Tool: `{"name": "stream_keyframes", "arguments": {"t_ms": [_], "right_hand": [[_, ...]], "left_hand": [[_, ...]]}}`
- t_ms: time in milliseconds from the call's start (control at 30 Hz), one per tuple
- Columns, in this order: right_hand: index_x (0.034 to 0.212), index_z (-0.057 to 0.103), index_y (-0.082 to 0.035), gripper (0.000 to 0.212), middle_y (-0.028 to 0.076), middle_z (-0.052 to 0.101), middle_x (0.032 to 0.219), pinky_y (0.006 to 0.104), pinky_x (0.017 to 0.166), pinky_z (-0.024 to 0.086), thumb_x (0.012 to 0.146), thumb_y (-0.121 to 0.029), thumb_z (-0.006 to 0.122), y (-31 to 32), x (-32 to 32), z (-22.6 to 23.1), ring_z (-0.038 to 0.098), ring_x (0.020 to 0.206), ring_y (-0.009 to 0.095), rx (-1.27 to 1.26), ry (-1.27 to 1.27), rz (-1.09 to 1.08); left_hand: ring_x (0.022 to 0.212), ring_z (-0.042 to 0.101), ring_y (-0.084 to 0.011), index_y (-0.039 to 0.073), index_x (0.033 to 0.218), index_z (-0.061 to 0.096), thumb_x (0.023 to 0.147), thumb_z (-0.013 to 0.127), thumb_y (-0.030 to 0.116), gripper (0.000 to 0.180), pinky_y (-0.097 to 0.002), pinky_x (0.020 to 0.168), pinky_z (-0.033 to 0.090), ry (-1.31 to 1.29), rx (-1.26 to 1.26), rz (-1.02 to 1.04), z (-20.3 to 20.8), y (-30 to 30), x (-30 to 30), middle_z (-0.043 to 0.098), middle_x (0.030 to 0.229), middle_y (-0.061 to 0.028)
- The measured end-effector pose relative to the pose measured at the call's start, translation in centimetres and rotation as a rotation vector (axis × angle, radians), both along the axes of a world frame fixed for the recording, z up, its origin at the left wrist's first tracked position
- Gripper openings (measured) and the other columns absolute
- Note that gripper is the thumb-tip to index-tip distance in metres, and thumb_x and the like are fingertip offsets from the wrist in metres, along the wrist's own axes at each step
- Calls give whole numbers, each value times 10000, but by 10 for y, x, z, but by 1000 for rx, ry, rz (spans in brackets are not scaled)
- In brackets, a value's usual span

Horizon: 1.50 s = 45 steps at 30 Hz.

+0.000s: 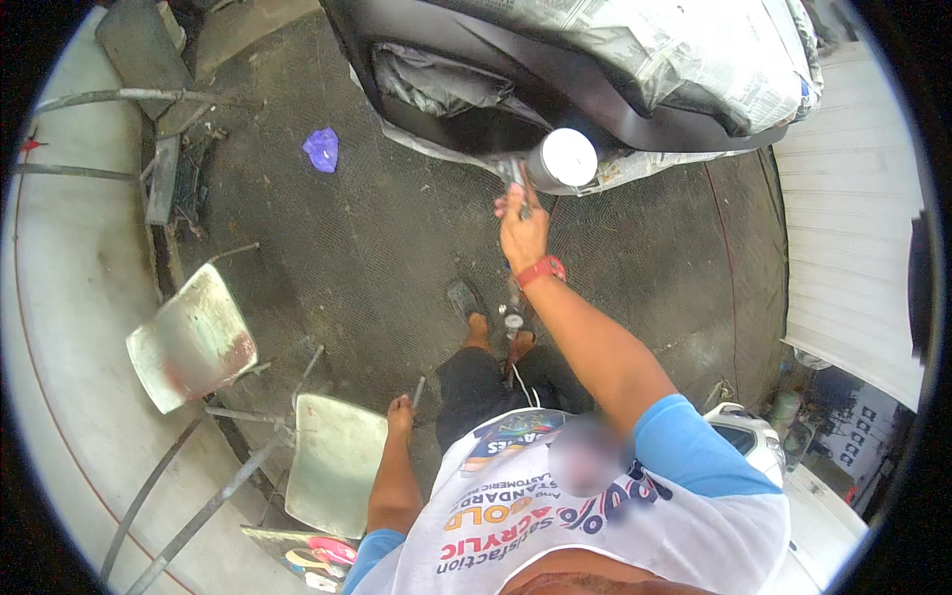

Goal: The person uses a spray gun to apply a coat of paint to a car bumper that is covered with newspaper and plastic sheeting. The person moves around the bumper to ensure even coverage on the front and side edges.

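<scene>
My right hand (523,233), with a red watch on the wrist, reaches forward and is closed around a spray gun (520,177). The gun's grey cup (555,162) has a round white lid and sits close to a dark car bumper (580,99). Newspaper masking (684,50) covers the body above the bumper. A small round gauge (513,321) shows below that hand, near my feet. Down at my left side, my left hand (400,412) has its fingers curled beside a thin pale rod (419,391). Whether the fingers grip that rod is unclear.
Two worn, pale chair seats (193,337) with metal tubes stand at left. A purple crumpled piece (320,150) lies on the dark, textured floor (387,238). White corrugated panels (843,188) rise at right. A white car (749,436) is behind on the right.
</scene>
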State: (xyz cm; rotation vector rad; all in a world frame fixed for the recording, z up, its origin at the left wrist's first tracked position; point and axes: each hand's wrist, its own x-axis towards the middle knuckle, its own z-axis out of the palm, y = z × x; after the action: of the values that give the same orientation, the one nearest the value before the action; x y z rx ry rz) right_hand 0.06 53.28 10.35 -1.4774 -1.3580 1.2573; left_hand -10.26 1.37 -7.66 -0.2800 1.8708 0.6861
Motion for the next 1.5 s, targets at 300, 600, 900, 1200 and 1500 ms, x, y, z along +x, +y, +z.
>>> {"name": "stream_keyframes", "arguments": {"t_ms": [300,600,900,1200,1500], "right_hand": [[1559,518,-108,545,81,726,820,302,682,548,1104,-407,529,12,-17,-21,645,701,109,-84,-45,118],[1580,500,-153,536,106,747,862,342,722,573,1094,-375,549,-20,38,-47,687,745,145,-7,-196,-27],[1531,549,-144,582,274,742,999,475,848,568,1057,-482,560,35,-121,-101,712,915,433,81,-316,270],[1464,605,-120,601,315,692,1216,524,993,537,1023,-525,565,49,-155,-138,667,1132,499,243,-229,450],[1601,461,-120,549,112,742,953,321,823,569,1099,-332,531,-18,17,-145,675,850,127,165,-324,124]], "left_hand": [[924,678,-195,32,1302,681,1052,623,418,464,-359,862,533,26,17,-317,19,12,65,734,1030,-93],[1126,685,-232,5,1385,607,1095,562,357,458,-355,1003,519,-13,211,-206,42,131,48,684,1301,-154],[1047,680,-202,-11,1361,625,1082,607,343,451,-347,958,530,-9,170,43,40,72,76,712,1204,-111],[1046,714,-238,19,1310,673,1073,592,448,496,-383,956,535,-87,-107,-136,26,-20,117,744,1159,-141],[1258,643,-314,35,1372,644,1080,573,407,477,-395,1099,453,-50,4,-306,46,90,74,686,1346,-169]]}}
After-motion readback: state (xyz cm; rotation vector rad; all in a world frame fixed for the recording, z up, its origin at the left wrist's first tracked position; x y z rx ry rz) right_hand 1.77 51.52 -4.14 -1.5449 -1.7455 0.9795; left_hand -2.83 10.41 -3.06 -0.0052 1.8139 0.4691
